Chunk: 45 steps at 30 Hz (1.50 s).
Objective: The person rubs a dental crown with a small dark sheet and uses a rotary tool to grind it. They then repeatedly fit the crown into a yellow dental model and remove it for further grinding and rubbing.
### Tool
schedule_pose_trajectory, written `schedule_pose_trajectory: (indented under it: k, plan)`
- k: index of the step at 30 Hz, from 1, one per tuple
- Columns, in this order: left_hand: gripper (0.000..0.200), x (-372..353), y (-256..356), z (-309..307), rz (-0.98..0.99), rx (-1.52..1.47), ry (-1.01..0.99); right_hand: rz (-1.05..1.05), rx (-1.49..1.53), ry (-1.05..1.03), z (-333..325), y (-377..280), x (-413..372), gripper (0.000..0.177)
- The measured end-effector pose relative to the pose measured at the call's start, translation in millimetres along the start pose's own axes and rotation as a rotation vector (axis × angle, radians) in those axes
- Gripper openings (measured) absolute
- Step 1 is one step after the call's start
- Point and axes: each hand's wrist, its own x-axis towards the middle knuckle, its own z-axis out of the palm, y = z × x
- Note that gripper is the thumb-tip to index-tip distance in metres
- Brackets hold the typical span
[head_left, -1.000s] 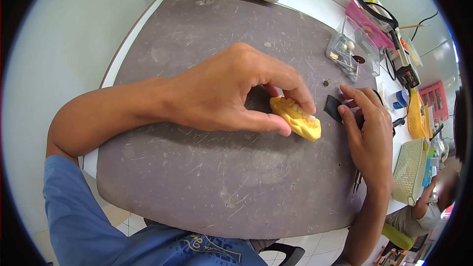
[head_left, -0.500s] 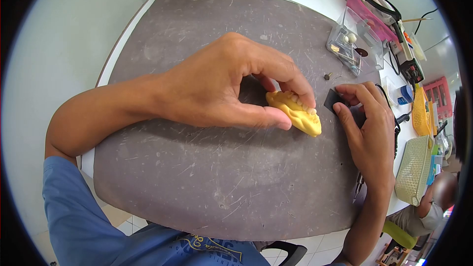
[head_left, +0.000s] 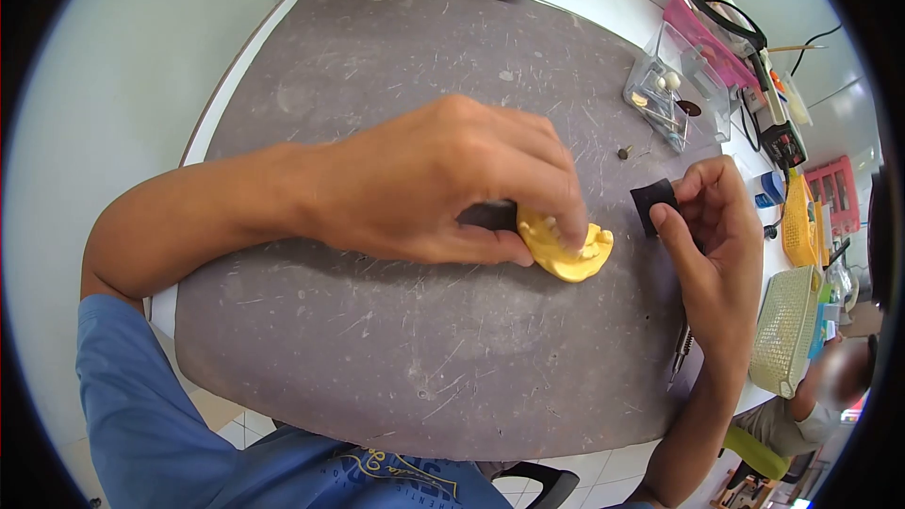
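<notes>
A yellow dental cast [head_left: 571,266] with a row of pale teeth is near the middle of the grey mat. My left hand [head_left: 462,188] grips it, the thumb at its left edge and the fingers over its top, hiding part of the teeth. To its right, my right hand [head_left: 714,245] pinches a small black sheet [head_left: 654,205], which looks like sandpaper, between thumb and fingers. The sheet is apart from the cast and slightly curled. Below that hand, a slim metal handpiece [head_left: 681,354] lies on the mat, partly hidden by the wrist.
The scratched grey mat [head_left: 377,349] covers the table. A clear plastic box [head_left: 693,85] of small tools stands at the far right, with a small dark bit [head_left: 623,153] near it. Baskets [head_left: 788,335] line the right side. A person [head_left: 815,405] sits beyond.
The cast has turned and lies flatter, a little lower, under my left hand. My right hand has rolled palm upward, raising the black sheet and bending it.
</notes>
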Motion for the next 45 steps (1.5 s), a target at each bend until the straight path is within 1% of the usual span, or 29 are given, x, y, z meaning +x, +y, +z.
schedule_pose_trajectory:
  k: [2, 3, 5, 6, 8, 9, 12, 14, 16, 18, 20, 21, 23, 26, 29, 32, 36, 38, 42, 44, 45]
  plan:
    - [0.028, -1.0, -1.6, 1.9, -0.002, -0.016, -0.007, -0.007, 0.266, -0.073, -3.2, 1.1, -1.3, 0.011]
    - [0.028, -1.0, -2.5, 2.1, 0.02, 0.004, -0.012, -0.012, 0.258, -0.079, -4.3, -3.7, -2.8, 0.011]
    - [0.028, -0.6, -1.7, -0.2, 0.041, 0.027, -0.006, 0.09, 0.326, -0.096, -5.3, -16.7, -6.9, 0.01]
    - [0.026, -0.9, -1.1, -2.5, 0.024, -0.003, -0.029, 0.085, 0.319, -0.102, -5.3, -18.6, -8.2, 0.01]
    - [0.024, -1.4, -0.2, -3.0, 0.01, -0.029, -0.043, -0.035, 0.281, -0.069, -6.1, -20.6, -10.5, 0.014]
    - [0.022, -0.6, -0.1, -1.7, 0.001, -0.027, -0.028, -0.082, 0.233, -0.092, -8.2, -21.8, -11.7, 0.014]
    - [0.018, 1.1, 1.2, -0.2, -0.03, -0.02, -0.008, -0.11, 0.25, -0.084, -3.0, -25.9, -16.2, 0.014]
    - [0.017, 1.6, 1.4, -0.3, -0.053, -0.013, -0.005, -0.108, 0.263, -0.089, -1.8, -25.3, -18.4, 0.014]
    - [0.016, 1.9, 0.6, 1.1, -0.009, -0.008, 0.029, -0.028, 0.329, -0.101, -0.4, -27.3, -20.6, 0.013]
    - [0.016, 1.7, -0.1, 2.5, 0.005, 0.003, 0.033, -0.039, 0.339, -0.108, -1.5, -25.8, -19.9, 0.012]
    - [0.016, 2.2, 0.5, 3.2, 0.022, 0.013, 0.035, 0.019, 0.36, -0.134, -2.9, -25.8, -19.8, 0.011]
    - [0.015, 2.5, 0.7, 3.4, 0.021, 0.016, 0.039, 0.016, 0.359, -0.133, -2.1, -26.1, -20.3, 0.011]
    - [0.015, 2.8, 0.3, 4.0, 0.023, 0.021, 0.045, 0.078, 0.437, -0.109, 0.9, -26.7, -21.2, 0.016]
    - [0.014, 2.4, -0.6, 4.7, 0.025, 0.025, 0.046, 0.057, 0.465, -0.11, 0.9, -22.9, -20.3, 0.021]
    - [0.014, 2.3, -1.0, 5.6, 0.026, 0.027, 0.046, 0.097, 0.409, -0.136, -1.6, -24.5, -20.5, 0.019]
    - [0.014, 2.4, -2.4, 6.3, 0.032, 0.009, 0.05, 0.079, 0.341, -0.168, -2.5, -23.3, -19.7, 0.019]
    - [0.012, 1.9, -4.5, 5.2, 0.052, 0.038, 0.05, 0.082, 0.331, -0.123, 1.5, -26.9, -19.3, 0.02]
    - [0.011, 2.4, -4.8, 3.7, 0.053, 0.049, 0.04, -0.048, 0.376, -0.027, 7.6, -24.4, -20.3, 0.022]
    - [0.012, 2.5, -4.1, 3.0, 0.051, 0.043, 0.027, -0.071, 0.373, -0.022, 7.6, -20.9, -22.5, 0.021]
    - [0.013, 2.3, -4.2, 2.9, 0.049, 0.038, 0.027, -0.247, 0.171, -0.035, 2.7, -16.3, -20.4, 0.024]
    - [0.013, 2.4, -4.5, 2.4, 0.047, 0.058, 0.016, -0.246, 0.171, -0.034, 3.0, -17.9, -20.0, 0.024]
